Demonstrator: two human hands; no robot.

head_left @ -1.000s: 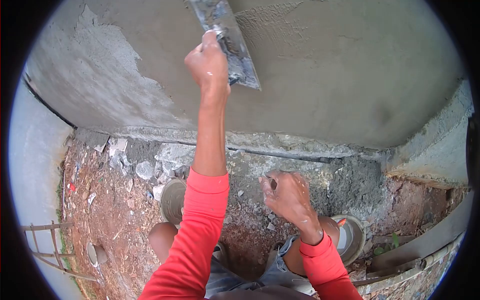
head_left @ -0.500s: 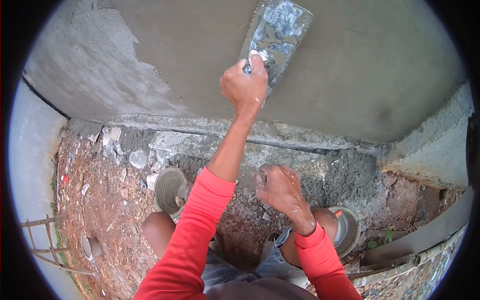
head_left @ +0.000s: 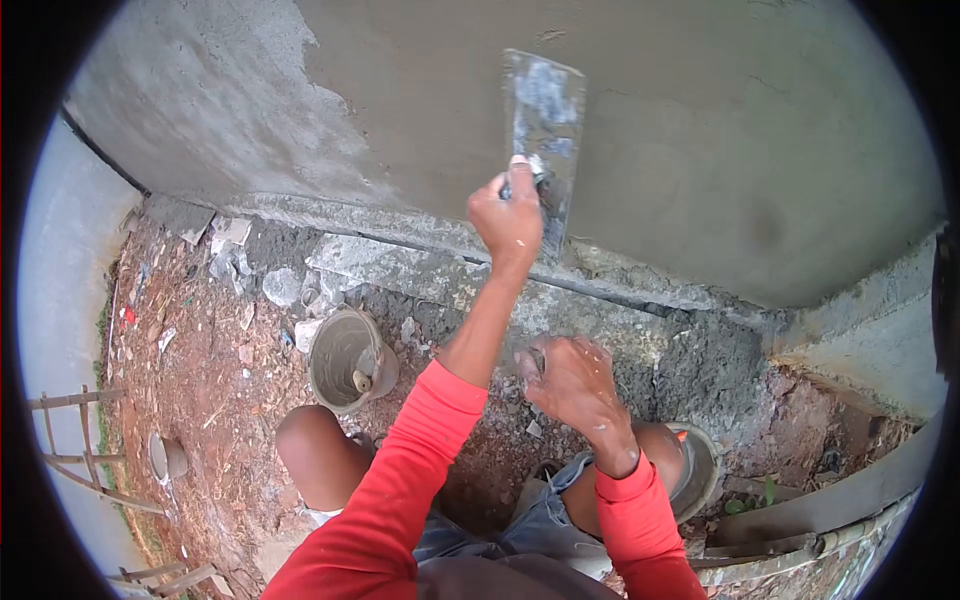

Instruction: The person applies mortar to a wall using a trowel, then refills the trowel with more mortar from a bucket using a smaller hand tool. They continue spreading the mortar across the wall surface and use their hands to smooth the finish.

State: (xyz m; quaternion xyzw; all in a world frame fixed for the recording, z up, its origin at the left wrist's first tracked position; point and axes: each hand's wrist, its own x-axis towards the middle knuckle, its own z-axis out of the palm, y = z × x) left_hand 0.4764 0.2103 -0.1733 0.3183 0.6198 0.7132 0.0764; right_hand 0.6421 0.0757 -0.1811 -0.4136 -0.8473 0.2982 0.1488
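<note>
My left hand (head_left: 508, 222) is closed around the handle of a plastering trowel (head_left: 549, 110), a long rectangular blade smeared with grey and whitish mortar. The blade lies against the wet grey plaster of the wall (head_left: 680, 170), its lower end close to the wall's bottom ledge. Over my right knee hangs my right hand (head_left: 575, 388), fingers curled in; whether anything is inside them is hidden. Left of my left forearm stands a bucket (head_left: 318, 375) with grey residue and a rounded wooden handle (head_left: 362, 381) in it.
A second bucket (head_left: 712, 462), partly hidden, stands beside my right knee. Wet mortar (head_left: 710, 365) lies along the wall's foot. Farther left are a small container (head_left: 170, 458) and a bamboo frame (head_left: 85, 458). A curved board (head_left: 850, 500) lies at the right.
My left hand has drawn the trowel down the wall, and the blade has turned more upright. My right hand stays curled in nearly the same place. The view has shifted slightly.
</note>
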